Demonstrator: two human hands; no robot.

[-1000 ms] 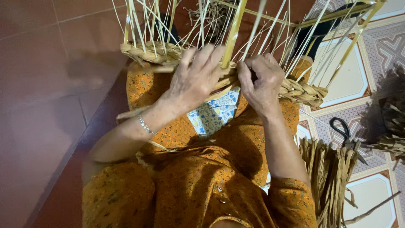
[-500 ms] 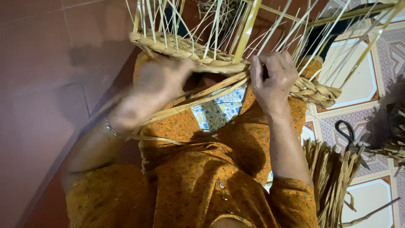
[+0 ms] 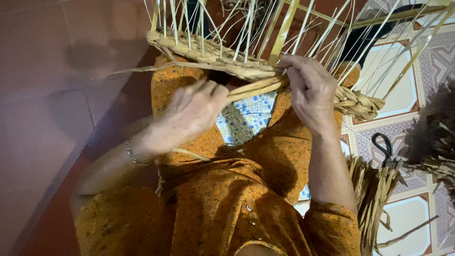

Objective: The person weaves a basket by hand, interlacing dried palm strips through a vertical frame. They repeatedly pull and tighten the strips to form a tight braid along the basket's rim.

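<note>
Straw-coloured fibre fills the head view: a half-woven basket [image 3: 265, 71] rests on the person's lap, its braided rim running across the knees and thin upright stakes [image 3: 237, 28] fanning away, so both hands can reach the working edge. The left hand [image 3: 194, 111] has its fingers curled together around a flat bundle of strands [image 3: 251, 87], apparently drawing it taut along the rim. The right hand [image 3: 310, 92] sits just beside it, fingers pressed down over the braid where the strands meet it, seemingly pinning the weave so it cannot slacken. A loose bundle of reeds [image 3: 374, 199] lies on the tiled floor [image 3: 403, 90] near the right elbow, within easy reach, with black scissors [image 3: 383, 144] just beside it.
</note>
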